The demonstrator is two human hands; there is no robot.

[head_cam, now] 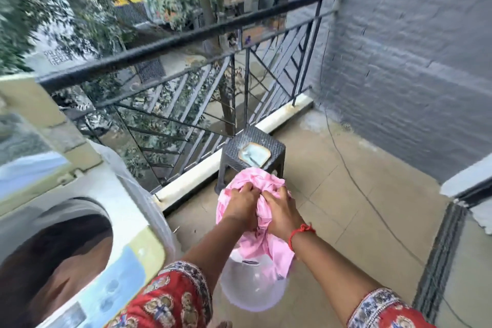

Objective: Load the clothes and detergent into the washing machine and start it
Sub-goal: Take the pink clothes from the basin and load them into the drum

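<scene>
Washing machine [87,210]: at the far left, white with pale green trim, its round drum opening dark and facing up toward the camera; a clear plastic cover hangs at its right side.
Railing [186,37]: black metal, running from behind the machine across to the grey wall [399,61].
Stool [253,146]: dark woven-look, standing by the railing's kerb, with a small pale blue dish [254,154] on top.
Left hand [243,204]: fingers curled tight, gripping a bunch of the pink garment [263,245].
Pink garment: crumpled between both hands, hanging above a clear plastic tub [253,287] on the tiled floor, to the right of the machine and in front of the stool.
Right hand [282,212]: just beside the left, also clenched on the pink cloth; a red thread [300,231] circles the wrist.
Sleeves: red patterned, at the bottom edge.
</scene>
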